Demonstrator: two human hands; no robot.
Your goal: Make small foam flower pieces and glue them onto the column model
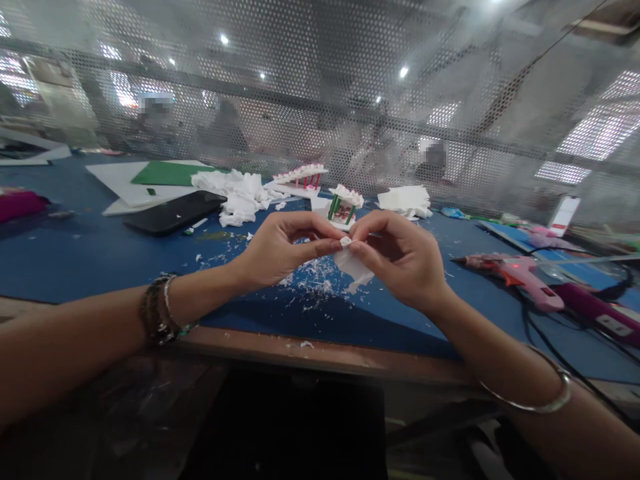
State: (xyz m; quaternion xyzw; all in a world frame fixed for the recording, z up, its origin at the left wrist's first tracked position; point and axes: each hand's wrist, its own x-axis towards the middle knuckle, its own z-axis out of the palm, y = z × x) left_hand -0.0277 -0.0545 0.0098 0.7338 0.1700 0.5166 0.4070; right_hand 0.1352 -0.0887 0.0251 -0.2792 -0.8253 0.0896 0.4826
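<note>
A small piece of white tissue paper (354, 267) is pinched between my two hands above the table. My left hand (293, 243) grips its bunched top between thumb and forefinger. From the other side my right hand (400, 257) holds the same bunched end, with the loose part hanging below. Just behind my fingertips stands a small model with green posts (336, 208) and a white, pink-tipped top. Farther back is another small model with red posts (305, 177). White paper scraps (320, 283) lie scattered under my hands.
A black phone (175, 212) and a heap of crumpled white paper (240, 193) lie left, near a green sheet (170, 173). At right are a pink glue gun (533, 277) with cords and a propped phone (566, 215). A perforated screen (310, 87) rises behind the blue table.
</note>
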